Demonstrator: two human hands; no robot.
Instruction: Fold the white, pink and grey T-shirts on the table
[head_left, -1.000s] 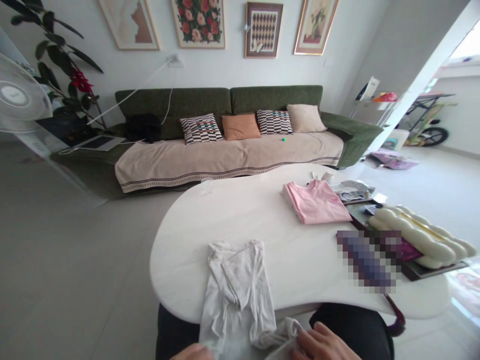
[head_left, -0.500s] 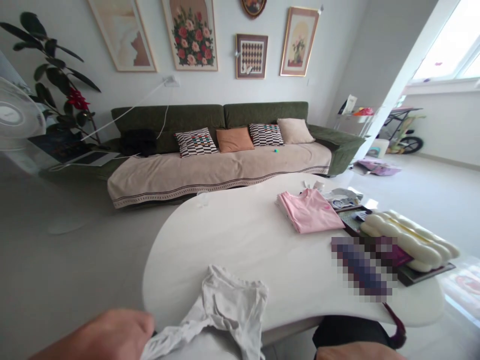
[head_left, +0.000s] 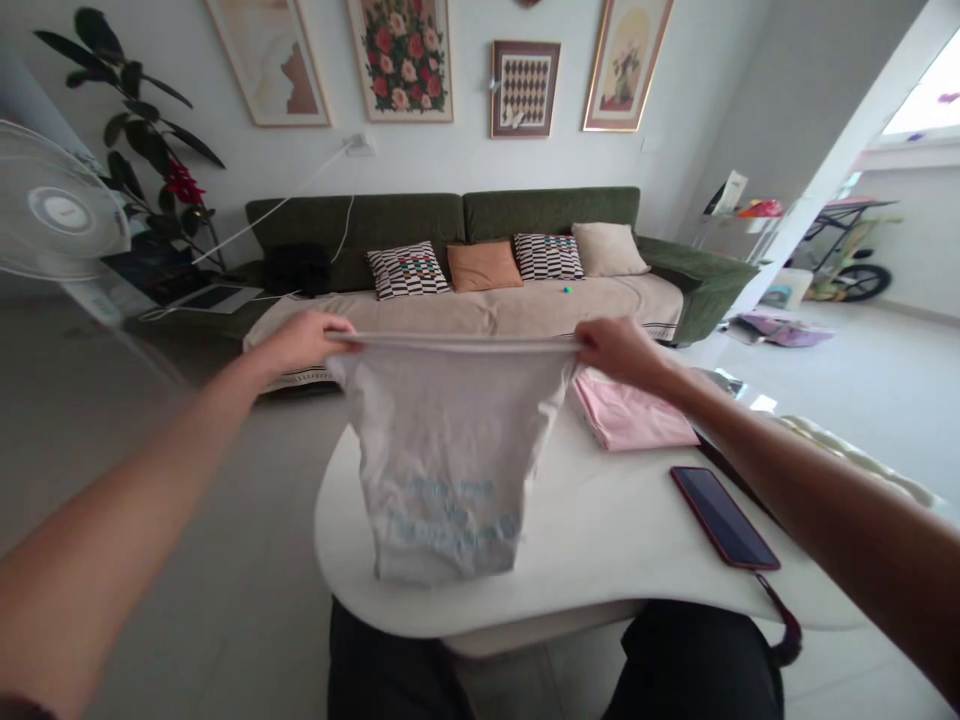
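Note:
A white garment with blue lettering [head_left: 450, 450], perhaps a shirt, hangs stretched out over the near part of the white table [head_left: 600, 540]. My left hand [head_left: 307, 340] pinches its upper left corner, and my right hand [head_left: 611, 348] grips the upper right corner. The top edge is pulled straight between them. Motion blurs the cloth a little, so the lettering cannot be read. Beyond my right hand a folded pink shirt [head_left: 637, 415] lies on the table, partly covered by my right forearm.
A phone [head_left: 725, 517] with a dark red wrist strap [head_left: 784, 630] lies at the table's right. Cream puffy item [head_left: 855, 460] sits behind my right arm. A green sofa [head_left: 405, 220] with cushions stands beyond the table, and a white fan [head_left: 60, 210] is at the left.
Both hands have risen and moved forward, lifting the white garment from its crumpled state on the table's near edge and stretching it wide. The view has shifted slightly.

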